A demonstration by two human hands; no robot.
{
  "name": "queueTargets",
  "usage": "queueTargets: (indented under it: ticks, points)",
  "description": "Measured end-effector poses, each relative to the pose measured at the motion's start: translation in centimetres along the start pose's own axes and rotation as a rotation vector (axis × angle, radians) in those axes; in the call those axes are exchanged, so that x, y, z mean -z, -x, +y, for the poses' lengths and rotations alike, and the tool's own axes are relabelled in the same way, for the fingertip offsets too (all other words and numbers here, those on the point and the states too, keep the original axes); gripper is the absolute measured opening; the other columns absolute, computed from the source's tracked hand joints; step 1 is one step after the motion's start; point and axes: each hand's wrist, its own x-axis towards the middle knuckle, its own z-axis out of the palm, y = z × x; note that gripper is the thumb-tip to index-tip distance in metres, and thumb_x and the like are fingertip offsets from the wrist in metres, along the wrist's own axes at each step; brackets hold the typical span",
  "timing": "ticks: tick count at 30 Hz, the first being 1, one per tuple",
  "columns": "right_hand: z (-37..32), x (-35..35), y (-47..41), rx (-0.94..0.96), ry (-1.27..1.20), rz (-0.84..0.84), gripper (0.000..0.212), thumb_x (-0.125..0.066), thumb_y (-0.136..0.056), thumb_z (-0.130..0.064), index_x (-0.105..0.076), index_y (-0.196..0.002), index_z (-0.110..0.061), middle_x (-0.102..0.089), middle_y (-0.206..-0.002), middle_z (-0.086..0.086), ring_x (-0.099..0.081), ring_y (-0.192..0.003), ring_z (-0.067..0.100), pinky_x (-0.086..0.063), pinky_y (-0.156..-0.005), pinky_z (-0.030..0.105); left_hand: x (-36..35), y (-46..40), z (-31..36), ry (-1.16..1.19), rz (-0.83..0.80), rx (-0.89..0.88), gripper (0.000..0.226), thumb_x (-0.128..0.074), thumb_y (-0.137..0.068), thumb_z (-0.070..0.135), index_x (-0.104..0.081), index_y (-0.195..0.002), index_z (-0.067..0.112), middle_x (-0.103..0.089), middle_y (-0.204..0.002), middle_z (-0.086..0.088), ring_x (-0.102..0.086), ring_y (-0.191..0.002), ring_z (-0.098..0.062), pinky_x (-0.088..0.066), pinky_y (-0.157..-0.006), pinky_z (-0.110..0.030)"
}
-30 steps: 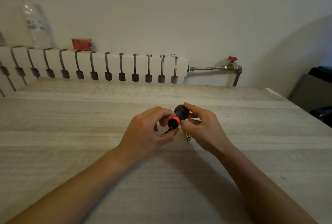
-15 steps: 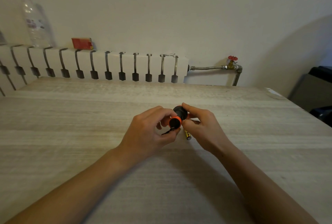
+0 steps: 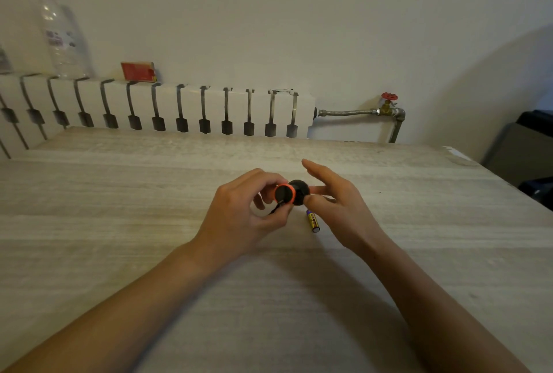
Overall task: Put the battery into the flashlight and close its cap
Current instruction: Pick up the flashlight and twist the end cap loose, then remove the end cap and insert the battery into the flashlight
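Note:
A small black flashlight (image 3: pixel 300 188) is held just above the wooden table (image 3: pixel 119 223), its orange-ringed cap end (image 3: pixel 285 193) facing me. My left hand (image 3: pixel 239 217) grips that cap end with thumb and fingers; a short black cord hangs under it. My right hand (image 3: pixel 344 205) is on the flashlight's black body with the thumb in front and a finger behind, while its index finger is lifted and stretched out. A yellow and blue battery (image 3: pixel 313 221) lies on the table just below the flashlight, beside my right thumb, touched by neither hand.
A white radiator (image 3: pixel 179 103) runs along the table's far edge, with a clear plastic bottle (image 3: pixel 64 40) and a red box (image 3: pixel 138 71) on top. A pipe with a red valve (image 3: pixel 389 100) is at its right. Dark furniture (image 3: pixel 526 148) stands past the table's right edge.
My right hand has loosened: its index finger and other fingers lifted off the flashlight body and spread. The left hand stays on the cap end. The battery has not moved.

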Motion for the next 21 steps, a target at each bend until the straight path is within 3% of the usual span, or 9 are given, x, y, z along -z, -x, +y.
queueTargets:
  ticks: [2,6,10,15,21]
  points:
    - [-0.22,0.04,0.04,0.016,-0.004,0.015,0.066,-0.058,-0.073,-0.038,-0.052,-0.138,-0.041,-0.053,-0.138,-0.014,-0.054,-0.123,0.010,-0.046,-0.102,0.039,0.05,0.00,-0.15,0.007,-0.001,0.022,0.025,-0.082,-0.082,0.014,-0.071,-0.104,0.013,-0.068,-0.084,-0.001,-0.061,-0.074,-0.016,-0.053,-0.063,-0.028]
    - [-0.89,0.07,-0.08,0.048,-0.016,0.081,0.039,-0.061,-0.072,-0.029,-0.066,-0.108,-0.043,-0.059,-0.121,-0.008,-0.059,-0.107,0.009,-0.052,-0.085,0.029,0.13,-0.09,-0.20,0.048,0.022,0.066,0.025,-0.082,-0.081,0.012,-0.072,-0.103,0.013,-0.068,-0.083,-0.002,-0.062,-0.073,-0.017,-0.053,-0.063,-0.025]
    - [-1.04,0.36,-0.09,0.090,-0.112,0.080,0.028,-0.058,-0.070,-0.012,-0.075,-0.089,-0.023,-0.066,-0.106,0.007,-0.060,-0.082,0.009,-0.050,-0.071,0.020,0.27,-0.25,-0.19,0.125,0.046,0.152,0.024,-0.083,-0.080,0.009,-0.073,-0.102,0.013,-0.066,-0.080,-0.002,-0.061,-0.071,-0.019,-0.052,-0.064,-0.019]
    - [-0.66,0.32,-0.26,0.130,-0.190,0.027,0.023,-0.056,-0.073,-0.007,-0.075,-0.086,0.000,-0.066,-0.094,0.011,-0.060,-0.073,0.004,-0.046,-0.064,0.015,0.28,-0.19,-0.21,0.197,0.034,0.247,0.022,-0.081,-0.082,0.009,-0.073,-0.102,0.015,-0.069,-0.082,-0.005,-0.064,-0.076,-0.021,-0.053,-0.065,-0.020]
    - [-0.45,0.50,-0.36,0.122,-0.309,-0.014,0.019,-0.055,-0.082,-0.006,-0.073,-0.087,-0.004,-0.070,-0.078,0.000,-0.063,-0.065,0.006,-0.048,-0.057,0.019,0.15,-0.16,-0.31,0.332,0.048,0.377,0.020,-0.072,-0.082,0.034,-0.073,-0.101,0.028,-0.070,-0.085,0.004,-0.066,-0.081,-0.015,-0.053,-0.065,-0.021]
